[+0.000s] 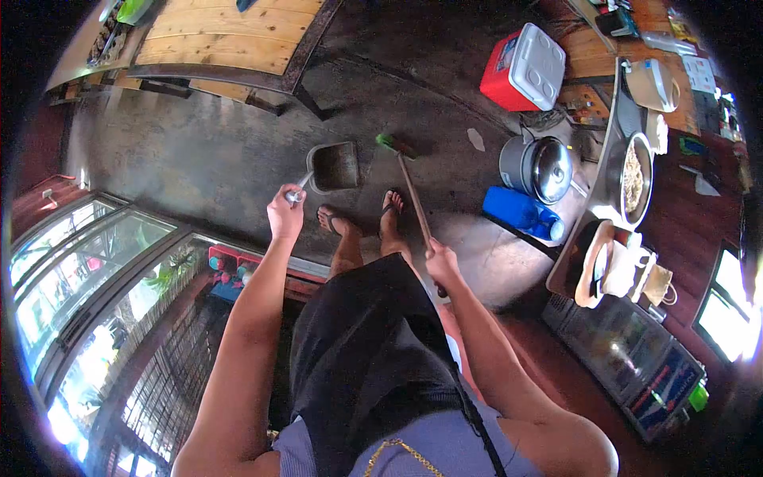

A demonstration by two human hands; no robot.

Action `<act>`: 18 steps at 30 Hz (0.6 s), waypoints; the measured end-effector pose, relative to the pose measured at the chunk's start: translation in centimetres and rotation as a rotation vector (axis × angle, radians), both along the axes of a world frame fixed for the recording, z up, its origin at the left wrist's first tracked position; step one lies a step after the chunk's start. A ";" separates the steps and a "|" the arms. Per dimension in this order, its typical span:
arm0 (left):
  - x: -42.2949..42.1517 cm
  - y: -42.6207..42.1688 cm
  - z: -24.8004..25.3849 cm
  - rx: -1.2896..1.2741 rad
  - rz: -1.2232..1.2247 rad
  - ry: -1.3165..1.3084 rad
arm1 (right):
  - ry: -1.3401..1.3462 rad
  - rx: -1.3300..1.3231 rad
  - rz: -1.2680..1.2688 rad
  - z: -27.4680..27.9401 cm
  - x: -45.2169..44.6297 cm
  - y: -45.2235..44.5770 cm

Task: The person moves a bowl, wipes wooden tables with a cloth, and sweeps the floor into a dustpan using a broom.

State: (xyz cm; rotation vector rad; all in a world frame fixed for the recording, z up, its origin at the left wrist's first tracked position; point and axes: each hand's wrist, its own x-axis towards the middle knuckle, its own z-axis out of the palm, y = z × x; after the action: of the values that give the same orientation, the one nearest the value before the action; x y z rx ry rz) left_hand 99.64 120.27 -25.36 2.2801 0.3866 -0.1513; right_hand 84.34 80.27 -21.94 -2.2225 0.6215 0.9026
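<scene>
My left hand (286,212) is closed around the upright handle of a dustpan (335,167), whose grey pan rests on the dark floor in front of my feet. My right hand (442,265) grips the long brown stick of a broom (415,195). The broom's green-bristled head (395,145) is down at the floor, a short way right of the dustpan and apart from it. Whether any dirt lies in the pan is too dim to tell.
A wooden table (230,40) stands ahead on the left. To the right are a red cooler (524,67), a large pot (548,168), a blue container (520,211) and a counter with a pan of food (633,183). Glass-fronted cabinets (111,294) line my left.
</scene>
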 end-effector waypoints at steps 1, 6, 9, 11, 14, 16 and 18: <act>0.6 -0.1 0.4 0.004 -0.015 0.015 | -0.002 -0.016 -0.042 0.2 -0.1 -0.8; 2.1 -0.1 -0.6 -0.010 -0.006 0.019 | -0.381 -0.186 0.171 -3.4 1.7 -4.2; 2.7 -0.8 -0.5 -0.001 -0.039 0.045 | 0.416 0.290 -0.326 -12.7 1.5 -2.8; 2.9 -0.9 -0.8 0.005 -0.081 0.032 | 0.305 0.216 -0.185 6.1 7.6 7.0; 3.0 -1.2 -1.5 -0.009 -0.070 0.070 | 0.255 0.340 -0.100 4.5 3.2 9.8; 3.2 -1.0 -1.2 -0.006 -0.071 0.080 | 0.038 0.369 -0.012 3.4 1.4 9.7; 3.3 -0.7 -1.1 -0.002 -0.069 0.093 | 0.226 0.507 -0.265 4.1 2.5 6.9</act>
State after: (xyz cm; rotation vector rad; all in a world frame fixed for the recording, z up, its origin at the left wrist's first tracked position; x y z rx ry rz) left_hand 102.93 119.57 -26.44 2.2912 0.3549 -0.2932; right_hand 86.83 87.18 -17.87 -1.5632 0.6815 1.0443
